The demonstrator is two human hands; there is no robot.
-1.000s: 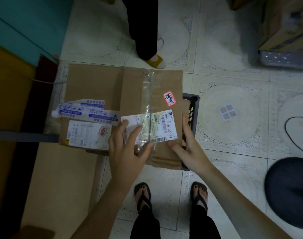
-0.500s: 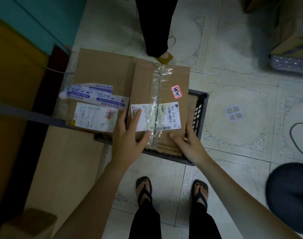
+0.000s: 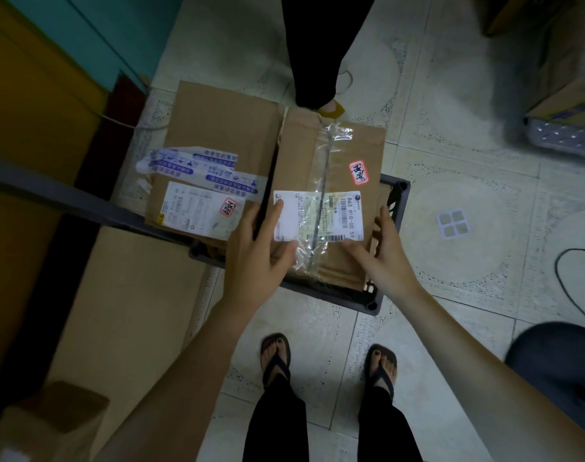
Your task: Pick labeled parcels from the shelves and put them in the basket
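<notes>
"Where is the box?"
"The box (image 3: 331, 155) rests on the basket (image 3: 399, 198), beside another box (image 3: 217, 128). The left grip (image 3: 254, 251) lies flat on top. The right grip (image 3: 384, 261) touches its side, fingers straight."
"What comes next?"
"Probably letting go, then fetching more from the shelves. The floor (image 3: 467, 278) is pale tile."

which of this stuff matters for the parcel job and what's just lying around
Job: taped parcel, second parcel beside it, dark basket, left hand, right hand.
Lying about: black cable on the floor, small box, bystander's leg.
</notes>
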